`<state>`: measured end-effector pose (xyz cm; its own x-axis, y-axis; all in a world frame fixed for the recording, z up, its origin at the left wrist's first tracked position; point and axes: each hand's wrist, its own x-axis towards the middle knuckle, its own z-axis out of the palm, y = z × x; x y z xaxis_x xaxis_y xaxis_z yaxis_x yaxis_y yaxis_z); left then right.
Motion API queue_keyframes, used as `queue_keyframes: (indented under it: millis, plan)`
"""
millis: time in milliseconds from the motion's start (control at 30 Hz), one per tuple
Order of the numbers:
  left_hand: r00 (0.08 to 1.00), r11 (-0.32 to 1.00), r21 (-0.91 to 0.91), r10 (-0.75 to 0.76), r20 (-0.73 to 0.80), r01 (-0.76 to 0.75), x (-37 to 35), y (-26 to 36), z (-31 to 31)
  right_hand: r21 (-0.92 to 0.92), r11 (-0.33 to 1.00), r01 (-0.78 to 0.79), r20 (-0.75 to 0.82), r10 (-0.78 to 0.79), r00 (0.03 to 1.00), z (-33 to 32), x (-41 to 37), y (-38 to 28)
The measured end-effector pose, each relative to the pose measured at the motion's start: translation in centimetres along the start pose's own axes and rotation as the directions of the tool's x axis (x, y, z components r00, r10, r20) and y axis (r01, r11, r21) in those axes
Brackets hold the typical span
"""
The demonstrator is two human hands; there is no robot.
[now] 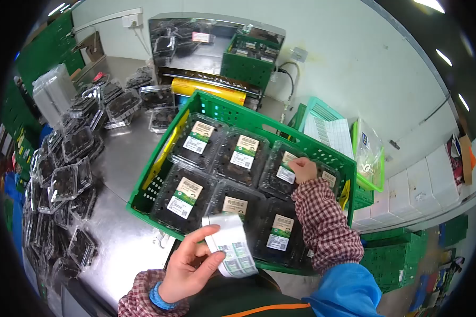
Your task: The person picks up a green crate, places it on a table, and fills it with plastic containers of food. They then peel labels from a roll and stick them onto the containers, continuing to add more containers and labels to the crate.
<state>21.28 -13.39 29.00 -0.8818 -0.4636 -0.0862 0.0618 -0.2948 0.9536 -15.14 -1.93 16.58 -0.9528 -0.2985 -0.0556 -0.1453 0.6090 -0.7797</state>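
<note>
My left hand [193, 264] pinches a strip of printed stickers [237, 248] on white backing, held over the near side of a green plastic crate [156, 214]. My right hand [303, 170] has its fingers bunched against the label [286, 171] of a clear lidded punnet [272, 182] in the crate's back row; anything in the fingertips is hidden. Several similar punnets with dark contents fill the crate, such as one labelled punnet [166, 211] at the front left. Their labels are beige, green and white. My right sleeve and the sticker strip partly cover the front row.
Many unlabelled punnets [71, 182] lie piled on the steel table [116, 174] at the left. Behind the crate stand a wrapping machine [188, 58] and a yellow roll [209, 91]. Light-green baskets [322, 113] sit at the right, with stacked green crates [391, 259] below.
</note>
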Motion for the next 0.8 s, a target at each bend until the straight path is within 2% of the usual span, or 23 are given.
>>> queue_keyframes:
  millis: [33,100,167,200,233,267,300,333,367,400,500,567,600,633,667,700,767,800]
  plan:
    - [0.999,0.999,0.01,0.053,-0.004,-0.053,-0.2,-0.3,-0.6,-0.332,0.92,0.206,-0.034,-0.23,0.973,0.1,0.7,0.8]
    - [0.994,0.984,0.143,0.107,0.022,-0.109,-0.1,-0.7,-1.7,-0.177,0.899,0.401,-0.167,-0.429,0.888,0.1,1.2,1.7]
    - [0.986,0.978,0.147,0.155,-0.059,-0.145,0.4,-0.7,-1.5,0.144,0.96,0.239,0.091,-0.253,0.963,-1.5,-6.6,-8.1]
    - [0.983,0.983,0.08,0.169,-0.073,-0.163,0.7,-0.9,-1.6,0.346,0.912,0.221,0.291,-0.329,0.898,-2.1,-10.4,-11.8]
    - [0.996,0.994,0.055,0.091,0.013,-0.092,0.5,-0.2,-2.6,0.528,0.836,0.149,0.451,-0.424,0.785,-2.5,-14.0,-14.5]
    - [0.993,0.993,0.028,0.113,0.028,-0.114,0.6,-0.3,-2.9,0.493,0.742,0.455,0.434,-0.663,0.611,-2.6,-16.4,-16.9]
    - [0.99,0.991,0.003,0.132,0.047,-0.133,0.7,-0.5,-3.1,0.449,0.545,0.708,0.423,-0.827,0.369,-2.3,-18.1,-18.3]
    - [0.991,0.989,-0.075,0.133,0.021,-0.131,0.8,-0.2,-2.9,0.364,0.499,0.786,0.406,-0.845,0.348,-1.7,-18.9,-18.6]
    - [0.991,0.989,-0.069,0.134,0.019,-0.132,0.9,0.0,-3.1,0.27,0.447,0.853,0.392,-0.86,0.327,-1.3,-19.6,-18.6]
    - [0.989,0.988,-0.064,0.144,0.012,-0.143,1.0,0.2,-3.2,0.316,0.501,0.805,0.406,-0.839,0.363,-1.1,-20.1,-18.4]
    - [0.982,0.982,-0.036,0.187,0.007,-0.186,0.9,0.2,-3.7,0.279,0.517,0.81,0.363,-0.837,0.409,-0.6,-21.3,-18.1]
    - [0.992,0.971,0.199,0.126,0.025,-0.129,0.7,0.4,-4.1,0.265,0.527,0.808,0.353,-0.833,0.427,-0.7,-21.7,-18.6]
    - [0.984,0.943,0.287,0.18,-0.015,-0.168,0.7,0.7,-4.1,0.225,0.542,0.81,0.363,-0.818,0.447,-0.8,-21.9,-18.8]
    - [0.984,0.943,0.288,0.178,-0.012,-0.167,0.8,0.9,-4.3,0.183,0.558,0.81,0.371,-0.802,0.468,-0.8,-22.0,-18.9]
    - [0.973,0.893,0.398,0.229,0.005,-0.212,1.0,1.2,-4.5,0.18,0.561,0.808,0.369,-0.8,0.474,-0.8,-22.0,-18.9]
    - [0.96,0.828,0.5,0.279,0.029,-0.256,1.0,1.3,-4.7,0.143,0.543,0.827,0.38,-0.802,0.461,-0.8,-21.9,-18.9]
    - [0.961,0.795,0.555,0.275,0.031,-0.245,1.1,1.5,-5.0,0.103,0.521,0.847,0.394,-0.803,0.446,-0.7,-21.5,-18.8]
    - [0.963,0.758,0.611,0.27,0.026,-0.229,1.1,1.5,-5.3,0.094,0.472,0.877,0.343,-0.842,0.416,-0.7,-21.4,-18.7]
